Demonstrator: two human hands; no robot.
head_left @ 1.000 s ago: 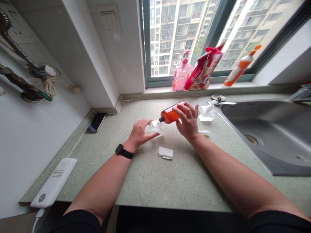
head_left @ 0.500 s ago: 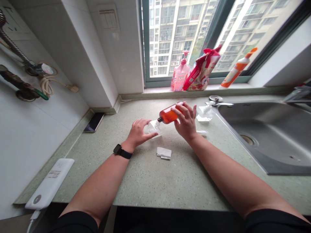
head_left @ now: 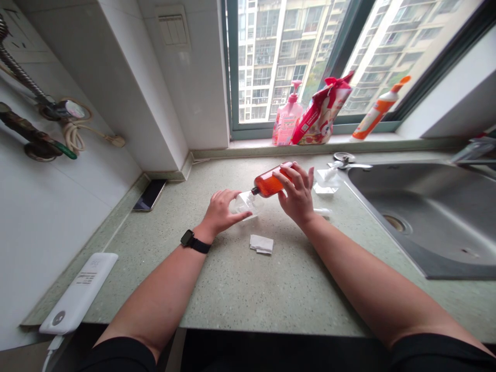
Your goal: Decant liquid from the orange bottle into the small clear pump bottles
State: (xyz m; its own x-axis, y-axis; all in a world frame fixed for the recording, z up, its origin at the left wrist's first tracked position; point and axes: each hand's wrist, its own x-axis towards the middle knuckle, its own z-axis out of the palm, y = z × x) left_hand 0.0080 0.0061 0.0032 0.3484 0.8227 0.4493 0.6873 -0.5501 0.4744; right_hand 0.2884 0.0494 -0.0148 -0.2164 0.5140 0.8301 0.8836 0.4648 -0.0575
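Phone (head_left: 150, 195): was laid well left of the red bottle (head_left: 267, 183). Clear bottle (head_left: 244, 204): was clasped in the left hand (head_left: 221, 212), neck at the red bottle's mouth. Folded tissue (head_left: 262, 244): was placed on the red bottle's near side. Red bottle: was grasped in the right hand (head_left: 297, 199), tilted, mouth down to the left.

The right hand (head_left: 297, 196) partly hides the amber bottle (head_left: 267, 183); the sink (head_left: 445, 212) is cut off.
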